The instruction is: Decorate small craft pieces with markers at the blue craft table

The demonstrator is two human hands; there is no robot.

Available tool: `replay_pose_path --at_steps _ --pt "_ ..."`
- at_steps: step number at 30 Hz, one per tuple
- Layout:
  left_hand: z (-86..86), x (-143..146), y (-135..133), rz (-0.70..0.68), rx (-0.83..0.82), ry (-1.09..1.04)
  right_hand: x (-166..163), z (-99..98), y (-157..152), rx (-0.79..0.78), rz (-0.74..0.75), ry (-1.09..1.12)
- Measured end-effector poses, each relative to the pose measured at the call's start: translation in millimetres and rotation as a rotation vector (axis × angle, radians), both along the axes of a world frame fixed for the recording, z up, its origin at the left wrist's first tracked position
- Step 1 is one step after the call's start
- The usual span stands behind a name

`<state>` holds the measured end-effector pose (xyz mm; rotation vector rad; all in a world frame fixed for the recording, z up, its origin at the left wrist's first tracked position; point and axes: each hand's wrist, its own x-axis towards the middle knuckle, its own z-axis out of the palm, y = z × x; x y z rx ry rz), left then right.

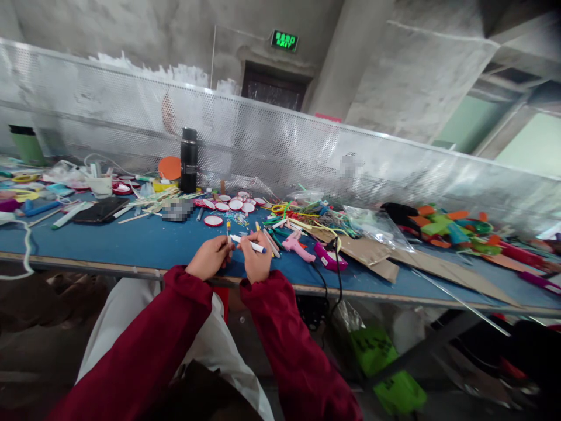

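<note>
Right hand (256, 260) pinching white marker (254, 245), left hand (210, 257) pinching small yellow-tipped stick (228, 228) — pink glue gun (299, 245) just beside, red-rimmed discs (213, 220) beyond, cardboard (363, 250) rightward.

Got a slim white marker pen (258, 247) with a dark blue end, a thin yellow-tipped stick (228, 226) and long maroon fabric sleeves (144, 336). Seeing a baby-pink plastic glue gun (298, 247) against a solid blue tabletop (144, 240), plus round white discs (213, 221) ringed in red. Also spotting a black cylindrical bottle (189, 161), plus a silvery metal panel (272, 137) dotted all over.
</note>
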<state>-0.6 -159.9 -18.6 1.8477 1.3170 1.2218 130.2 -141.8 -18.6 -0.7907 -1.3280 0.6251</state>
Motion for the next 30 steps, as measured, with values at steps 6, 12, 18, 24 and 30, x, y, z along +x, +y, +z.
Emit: replay_pose_path --at_steps 6,12,18,24,30 --pt "-2.1 -1.3 1.7 -0.002 0.010 0.015 -0.2 1.6 -0.2 0.016 -0.090 0.034" --pt "-1.3 -0.7 2.1 -0.030 -0.029 -0.059 0.8 2.9 0.5 0.009 -0.087 0.028" --pt "0.4 0.0 -0.8 -0.036 -0.038 -0.136 -0.1 -0.3 3.6 0.002 -0.073 0.063" --pt "-1.9 -1.7 2.0 -0.024 -0.043 -0.152 -2.2 -2.7 6.7 0.012 -0.027 0.125" --pt "-2.8 -2.4 4.2 -0.041 -0.096 -0.135 -0.6 -4.1 7.0 0.029 -0.001 0.132"
